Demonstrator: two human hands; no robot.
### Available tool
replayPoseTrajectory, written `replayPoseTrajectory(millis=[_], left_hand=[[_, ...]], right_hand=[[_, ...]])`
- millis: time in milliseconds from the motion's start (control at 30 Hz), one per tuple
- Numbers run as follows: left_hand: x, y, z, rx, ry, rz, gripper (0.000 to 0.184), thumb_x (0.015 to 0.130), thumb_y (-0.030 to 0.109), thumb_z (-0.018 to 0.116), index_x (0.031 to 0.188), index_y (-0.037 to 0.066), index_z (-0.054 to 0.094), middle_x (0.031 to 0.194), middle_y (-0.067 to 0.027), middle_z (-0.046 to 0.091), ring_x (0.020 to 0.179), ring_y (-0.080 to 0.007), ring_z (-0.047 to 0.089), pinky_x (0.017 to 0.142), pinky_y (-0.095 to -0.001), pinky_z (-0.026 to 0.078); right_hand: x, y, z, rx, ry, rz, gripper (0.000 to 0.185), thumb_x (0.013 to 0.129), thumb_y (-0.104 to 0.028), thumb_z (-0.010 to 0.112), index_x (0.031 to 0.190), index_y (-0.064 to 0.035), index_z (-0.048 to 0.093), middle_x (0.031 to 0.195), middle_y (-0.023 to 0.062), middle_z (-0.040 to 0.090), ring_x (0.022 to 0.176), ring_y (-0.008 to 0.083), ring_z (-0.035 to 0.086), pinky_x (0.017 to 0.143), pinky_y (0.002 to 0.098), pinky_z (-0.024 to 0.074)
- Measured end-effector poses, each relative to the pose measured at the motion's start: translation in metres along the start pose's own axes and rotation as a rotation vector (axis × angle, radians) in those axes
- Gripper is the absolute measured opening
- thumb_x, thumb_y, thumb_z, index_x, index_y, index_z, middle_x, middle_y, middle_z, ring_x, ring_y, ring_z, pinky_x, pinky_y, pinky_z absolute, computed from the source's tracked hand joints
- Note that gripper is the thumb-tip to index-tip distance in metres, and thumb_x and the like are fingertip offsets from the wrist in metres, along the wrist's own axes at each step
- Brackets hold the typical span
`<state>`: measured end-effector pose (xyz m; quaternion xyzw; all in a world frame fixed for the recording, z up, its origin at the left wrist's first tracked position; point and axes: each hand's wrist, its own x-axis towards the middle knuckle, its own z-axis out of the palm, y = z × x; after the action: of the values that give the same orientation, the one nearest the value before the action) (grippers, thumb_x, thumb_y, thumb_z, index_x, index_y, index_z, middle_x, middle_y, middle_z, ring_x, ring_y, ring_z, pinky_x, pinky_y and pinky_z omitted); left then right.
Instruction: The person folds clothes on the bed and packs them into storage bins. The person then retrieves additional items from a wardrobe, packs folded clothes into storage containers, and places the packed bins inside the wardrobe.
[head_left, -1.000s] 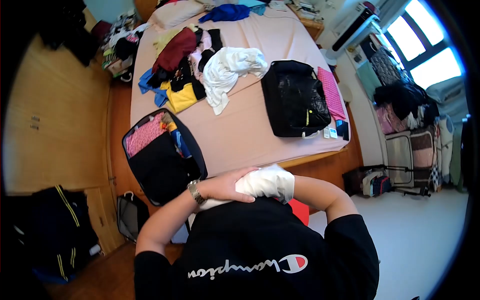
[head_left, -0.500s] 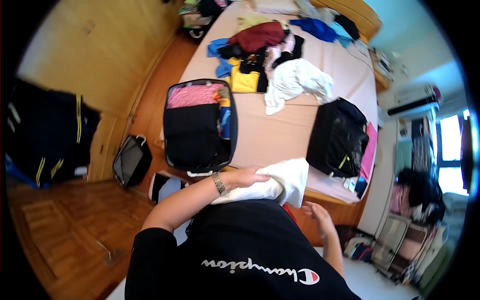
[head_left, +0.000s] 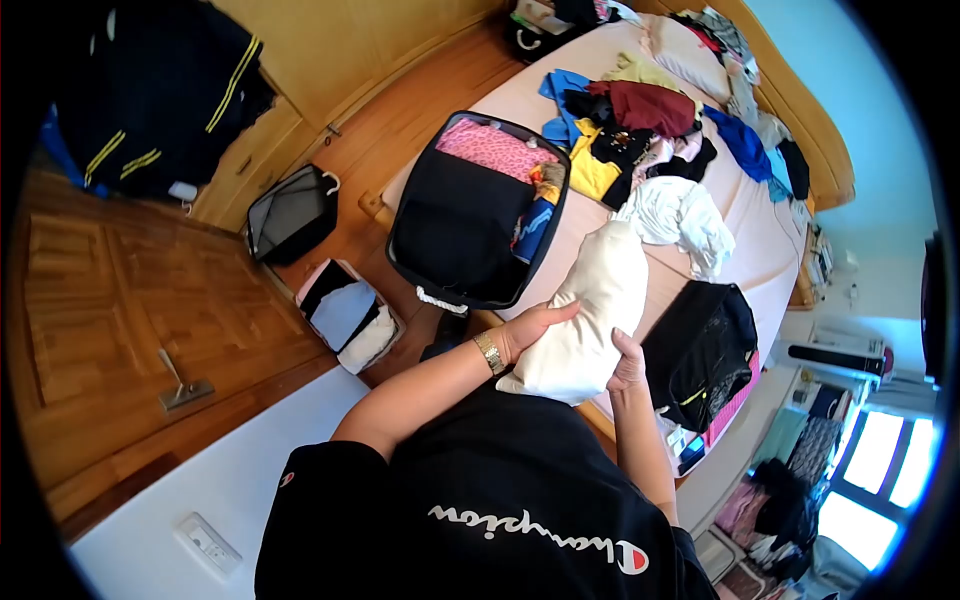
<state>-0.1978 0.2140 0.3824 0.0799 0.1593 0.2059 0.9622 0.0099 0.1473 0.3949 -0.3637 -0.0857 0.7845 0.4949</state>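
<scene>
A thick, folded white cloth [head_left: 590, 300] is held up in front of my body, over the near edge of the bed. My left hand [head_left: 540, 328], with a metal watch at the wrist, grips its left side, thumb on top. At the lower right side of the cloth, my right hand [head_left: 627, 362] is closed on it with the thumb showing; its other fingers are partly hidden. Just beyond my left hand, an open dark case [head_left: 392, 245] on the bed contains pink patterned, black and blue fabric.
A black bag [head_left: 705, 335] stands on the bed at right. Crumpled white cloth [head_left: 685, 225] and heaped clothes [head_left: 640, 110] lie farther back. On the floor at left are a dark mesh container [head_left: 295, 215] and a bin with folded clothes [head_left: 345, 310]. A door handle [head_left: 185, 390] juts out.
My right hand, which was apart and open, now grips the white cloth along with my left. The cloth has risen and become a compact bundle. The view has turned.
</scene>
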Motion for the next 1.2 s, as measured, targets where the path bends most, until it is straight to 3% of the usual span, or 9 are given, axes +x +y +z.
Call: replayPoseTrajectory(millis=[167,267,333,467,733,933,1033,1133,1200], left_hand=[[-0.014,-0.002,-0.020,0.598,0.386,0.553,0.056,0.099,0.032,0.071,0.141,0.003,0.050,0.117,-0.0109,0.069,0.096,-0.0166,0.070,0.083,-0.0285,0.058],[-0.031,0.001,-0.023,0.375,0.584,0.435,0.056,0.097,0.039,0.072,0.138,0.006,0.054,0.116,-0.0090,0.070,0.092,-0.0161,0.071,0.081,-0.0274,0.058],[-0.036,0.009,-0.038,0.185,0.268,0.274,0.060,0.098,0.046,0.069,0.140,0.006,0.055,0.118,-0.0098,0.071,0.096,-0.0180,0.073,0.083,-0.0301,0.060],[-0.052,0.007,-0.041,-0.036,0.268,0.310,0.067,0.097,0.048,0.069,0.142,0.000,0.053,0.126,-0.0137,0.070,0.109,-0.0211,0.072,0.093,-0.0350,0.060],[-0.083,0.009,-0.043,0.215,0.461,0.547,0.049,0.098,0.011,0.070,0.142,0.001,0.052,0.131,-0.0111,0.067,0.112,-0.0173,0.068,0.094,-0.0353,0.059],[-0.110,-0.014,-0.073,-0.088,0.682,0.861,0.040,0.102,0.011,0.064,0.138,-0.002,0.054,0.127,-0.0135,0.067,0.111,-0.0220,0.069,0.094,-0.0376,0.060],[-0.127,-0.039,-0.097,-0.315,0.826,1.037,0.038,0.101,0.020,0.068,0.130,-0.003,0.061,0.124,-0.0131,0.069,0.111,-0.0213,0.069,0.093,-0.0376,0.059],[-0.168,-0.057,-0.103,-0.454,0.979,1.053,0.042,0.099,0.022,0.071,0.129,-0.005,0.061,0.125,-0.0125,0.068,0.112,-0.0230,0.068,0.096,-0.0401,0.057],[-0.190,-0.074,-0.131,-0.507,1.060,1.057,0.043,0.098,0.022,0.072,0.131,-0.004,0.060,0.126,-0.0123,0.068,0.113,-0.0246,0.067,0.098,-0.0411,0.056]], right_hand=[[0.018,0.004,0.019,-0.192,0.147,-0.005,0.067,0.088,-0.014,0.067,0.148,0.0060,0.044,0.139,0.0245,0.060,0.123,0.0401,0.063,0.111,0.0508,0.0484],[0.031,0.003,0.028,-0.173,0.091,0.101,0.068,0.089,-0.014,0.066,0.150,0.0054,0.042,0.143,0.0250,0.058,0.127,0.0407,0.061,0.113,0.0520,0.0471],[0.041,0.002,0.036,-0.121,0.014,0.139,0.068,0.090,-0.013,0.065,0.151,0.0040,0.040,0.144,0.0250,0.056,0.128,0.0405,0.060,0.113,0.0514,0.0470],[0.068,0.007,0.059,-0.318,0.069,0.117,0.069,0.089,-0.010,0.068,0.150,0.0052,0.040,0.139,0.0248,0.059,0.123,0.0390,0.063,0.106,0.0485,0.0533],[0.098,0.019,0.092,-0.578,0.124,0.200,0.057,0.097,-0.016,0.062,0.147,0.0050,0.043,0.133,0.0245,0.062,0.113,0.0348,0.068,0.100,0.0439,0.0564],[0.098,0.069,0.087,-0.660,-0.087,0.273,0.054,0.101,-0.027,0.063,0.144,0.0019,0.047,0.135,0.0173,0.063,0.117,0.0274,0.066,0.099,0.0419,0.0562],[0.103,0.120,0.094,-0.708,-0.141,0.328,0.063,0.088,-0.006,0.077,0.144,-0.0020,0.048,0.128,0.0142,0.066,0.114,0.0255,0.067,0.097,0.0397,0.0568],[0.109,0.160,0.132,-0.600,-0.179,0.579,0.067,0.084,0.010,0.074,0.145,-0.0020,0.048,0.133,0.0142,0.065,0.120,0.0270,0.065,0.101,0.0396,0.0554],[0.128,0.200,0.109,-0.540,-0.108,0.620,0.059,0.083,0.011,0.074,0.137,-0.0008,0.055,0.125,0.0140,0.068,0.110,0.0254,0.068,0.095,0.0404,0.0575]])
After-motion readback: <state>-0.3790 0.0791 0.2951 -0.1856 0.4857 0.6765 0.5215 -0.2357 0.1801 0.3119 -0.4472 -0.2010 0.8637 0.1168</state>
